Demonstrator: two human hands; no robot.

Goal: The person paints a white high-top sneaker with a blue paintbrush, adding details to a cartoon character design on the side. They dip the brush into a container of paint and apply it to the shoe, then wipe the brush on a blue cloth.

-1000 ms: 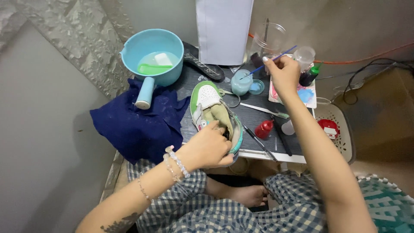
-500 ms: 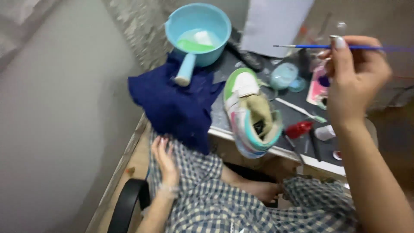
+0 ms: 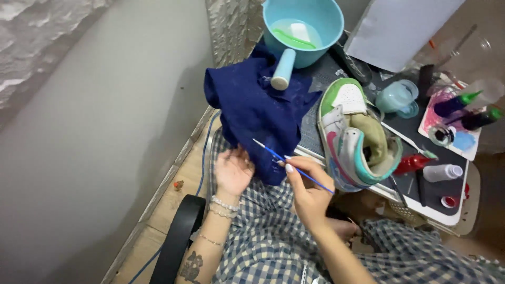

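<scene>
1. The left hand (image 3: 232, 171) lies nearest, over the checked lap; its fingers spread open and touch the hanging edge of the dark blue cloth (image 3: 258, 113).
2. The right hand (image 3: 310, 192) pinches a thin blue paintbrush (image 3: 292, 165) between thumb and fingertips, bristle end laid on the cloth.
3. This looks like wiping the bristles; the next move calls for a steady cloth.
4. Farther off, the sneaker (image 3: 355, 139) rests on the table (image 3: 447, 202), beyond it a basin (image 3: 329, 23).

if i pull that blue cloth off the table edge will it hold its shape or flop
The cloth probably flops: it drapes in soft folds over the table edge. It looks light. Pulling may drag the basin, whose handle rests on it.
</scene>
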